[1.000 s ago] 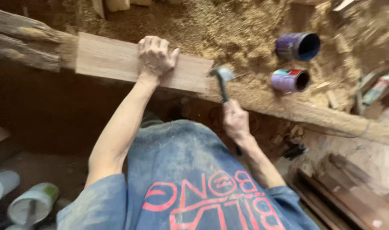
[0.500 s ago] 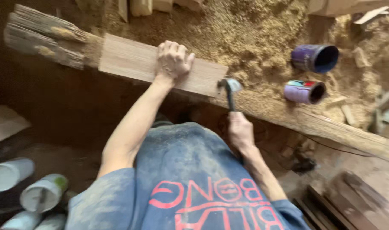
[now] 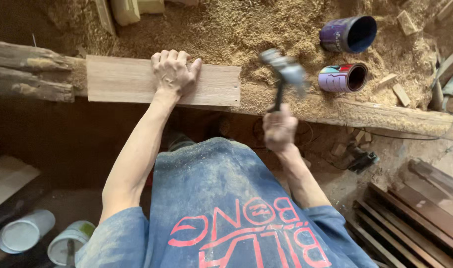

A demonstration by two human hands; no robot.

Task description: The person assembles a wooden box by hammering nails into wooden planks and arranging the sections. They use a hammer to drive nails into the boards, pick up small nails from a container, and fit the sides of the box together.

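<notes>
The left hand lies flat on the board, which rests on the beam; the hammer hangs right of it, two cans beyond.

Soft, even daylight brightens the sawdust at the top; deep shadow fills the space below the beam. The hammer is motion-blurred; the edges bow slightly.

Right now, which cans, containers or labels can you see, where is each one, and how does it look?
Purple can: on its side in the sawdust, top right, dark open mouth.
Can with multicoloured label: on its side just below the purple one, beside the hammer.
Two pale cylindrical containers: bottom left, on the floor.
No signs or screens.
</notes>
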